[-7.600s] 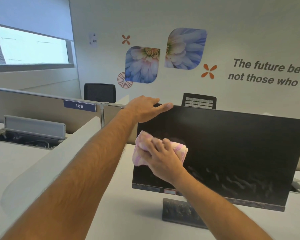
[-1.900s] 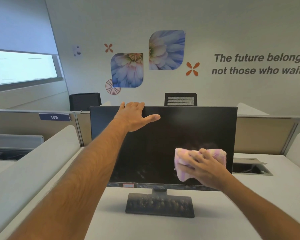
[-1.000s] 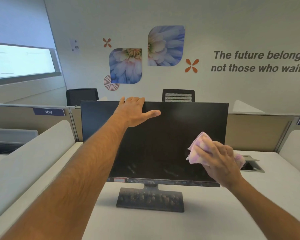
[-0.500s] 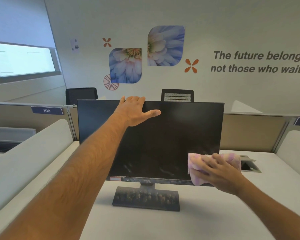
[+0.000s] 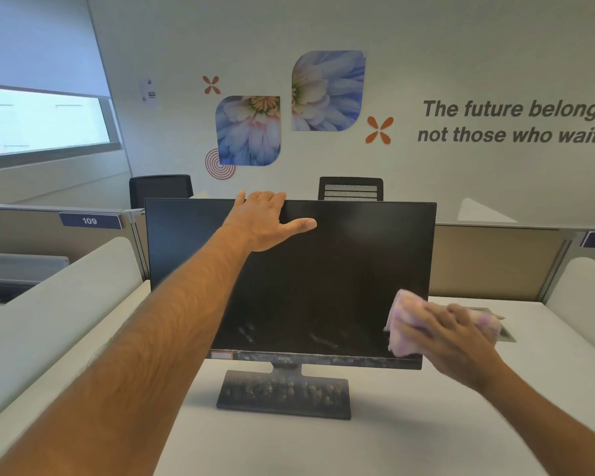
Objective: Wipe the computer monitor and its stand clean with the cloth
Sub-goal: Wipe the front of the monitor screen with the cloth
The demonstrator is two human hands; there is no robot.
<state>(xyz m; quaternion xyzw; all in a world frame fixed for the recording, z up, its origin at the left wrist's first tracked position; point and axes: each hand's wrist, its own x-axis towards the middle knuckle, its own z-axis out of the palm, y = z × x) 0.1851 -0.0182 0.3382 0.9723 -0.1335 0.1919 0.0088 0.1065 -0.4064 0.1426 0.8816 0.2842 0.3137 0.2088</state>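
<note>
two hands on the monitor [image 5: 323, 286], which stands upright on the white desk [image 5: 323, 448], screen dark and facing the camera.

left hand [image 5: 265, 221] sits at the monitor's top edge, a bit left of centre. fingers hook over the top toward the back, so their tips are hidden; thumb lies straight out across the upper screen, pointing right. it grips the top edge.

right hand [image 5: 450, 338] is at the monitor's lower right corner, pressing a pink cloth [image 5: 401, 329] against the screen. fingers are spread and lightly bent over the bunched cloth, holding it to the glass. cloth sticks out left of the hand onto the screen and a bit past the monitor's right edge. hand and cloth are motion-blurred, so exact finger wrap: cannot tell.

lower part of the screen shows pale smears, left of the cloth. bottom bezel looks grimy, with a small sticker at its left end.

stand [image 5: 284, 393] is below the monitor's centre: short neck into a flat rectangular base resting on the desk, base speckled with dirt. neither hand touches it.

behind the monitor: beige partition [image 5: 495, 262] with a "109" label [image 5: 90, 220] to the monitor's left, two black chairs above its top edge, wall with flower prints and lettering. right of the monitor, just behind the cloth, a cable hatch [image 5: 502, 329] in the desk. left of the monitor, a white curved divider [image 5: 66, 304].
</note>
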